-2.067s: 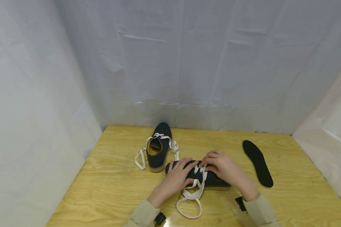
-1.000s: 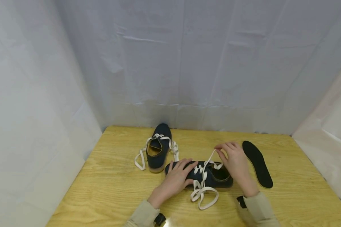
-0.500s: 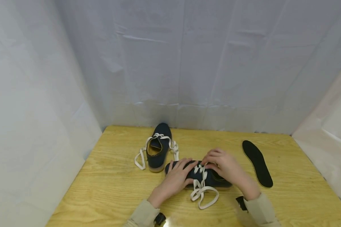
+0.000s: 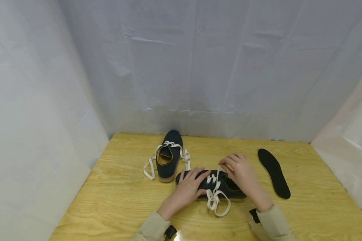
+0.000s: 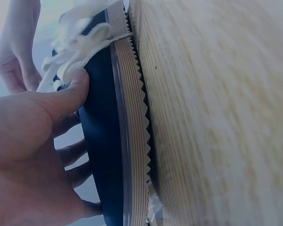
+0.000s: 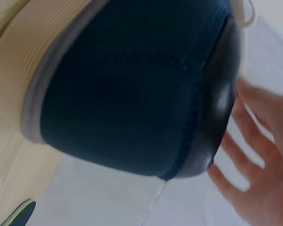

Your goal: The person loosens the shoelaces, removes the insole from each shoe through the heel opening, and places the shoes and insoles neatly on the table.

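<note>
A navy shoe (image 4: 230,193) with a pale sole lies crosswise on the table, toe to the left. My left hand (image 4: 183,192) grips its toe end, fingers over the top and thumb (image 5: 76,92) on the near side below the laces. Above the opening, my right hand (image 4: 240,169) pinches a white lace (image 4: 218,174) between thumb and fingertips and draws it upward from the upper eyelets. The rest of the lace hangs in loops over the near side. In the right wrist view the heel (image 6: 122,103) fills the foreground and partly hides the lace.
A second navy shoe (image 4: 166,172) with loose white laces stands behind, toe toward the back wall. A black insole (image 4: 274,172) lies on the wooden table (image 4: 114,187) to the right. Pale sheeting (image 4: 211,83) encloses the back and sides.
The right hand went down to the eyelets half a second ago and has now risen, pulling a lace up. The near lace loops shifted slightly. The left hand stays on the shoe.
</note>
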`<state>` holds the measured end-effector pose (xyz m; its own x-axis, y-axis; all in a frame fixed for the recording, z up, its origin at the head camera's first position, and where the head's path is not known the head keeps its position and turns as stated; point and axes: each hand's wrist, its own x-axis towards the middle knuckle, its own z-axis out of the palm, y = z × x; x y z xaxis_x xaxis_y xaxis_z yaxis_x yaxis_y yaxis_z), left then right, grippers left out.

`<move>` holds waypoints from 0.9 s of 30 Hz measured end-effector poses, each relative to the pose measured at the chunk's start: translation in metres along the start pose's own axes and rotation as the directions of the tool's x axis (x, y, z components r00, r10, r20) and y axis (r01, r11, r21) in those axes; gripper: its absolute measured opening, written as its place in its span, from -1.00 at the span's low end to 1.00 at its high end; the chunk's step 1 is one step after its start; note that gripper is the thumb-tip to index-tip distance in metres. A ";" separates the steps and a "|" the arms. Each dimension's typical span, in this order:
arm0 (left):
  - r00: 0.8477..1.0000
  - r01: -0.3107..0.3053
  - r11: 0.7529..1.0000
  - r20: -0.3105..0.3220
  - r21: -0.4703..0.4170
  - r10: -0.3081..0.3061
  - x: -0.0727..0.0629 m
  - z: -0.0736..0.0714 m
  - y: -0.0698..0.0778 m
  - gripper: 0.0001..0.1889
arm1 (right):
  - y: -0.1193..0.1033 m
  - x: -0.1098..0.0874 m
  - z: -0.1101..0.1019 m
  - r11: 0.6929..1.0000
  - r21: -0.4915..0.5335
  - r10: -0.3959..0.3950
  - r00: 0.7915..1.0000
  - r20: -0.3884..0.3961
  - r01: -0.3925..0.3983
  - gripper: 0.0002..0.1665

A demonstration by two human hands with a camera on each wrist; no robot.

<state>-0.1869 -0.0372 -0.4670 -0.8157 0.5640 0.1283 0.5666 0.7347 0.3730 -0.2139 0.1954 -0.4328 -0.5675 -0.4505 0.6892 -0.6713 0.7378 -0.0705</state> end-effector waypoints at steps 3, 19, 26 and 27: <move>1.000 -0.004 1.000 -0.006 -0.008 0.004 0.001 0.000 0.000 -0.29 | 0.004 0.001 -0.005 0.996 -0.047 0.066 0.985 -0.161 -0.075 -0.81; 1.000 0.000 1.000 -0.002 -0.010 0.000 0.001 0.000 0.000 -0.28 | 0.011 0.003 -0.013 0.989 0.149 -0.016 1.000 -0.026 0.020 -0.76; 1.000 -0.001 0.998 0.031 -0.070 0.003 -0.001 -0.002 -0.001 -0.38 | 0.009 -0.001 -0.005 0.992 0.124 -0.010 1.000 0.006 0.009 -0.79; 0.999 0.003 0.996 0.036 -0.085 0.000 -0.001 -0.003 -0.001 -0.41 | 0.009 -0.001 -0.005 0.993 0.118 -0.003 1.000 0.001 0.003 -0.79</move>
<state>-0.1873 -0.0395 -0.4653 -0.8109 0.5773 0.0954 0.5524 0.7014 0.4505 -0.2172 0.2047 -0.4303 -0.5657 -0.4531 0.6890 -0.7245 0.6721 -0.1528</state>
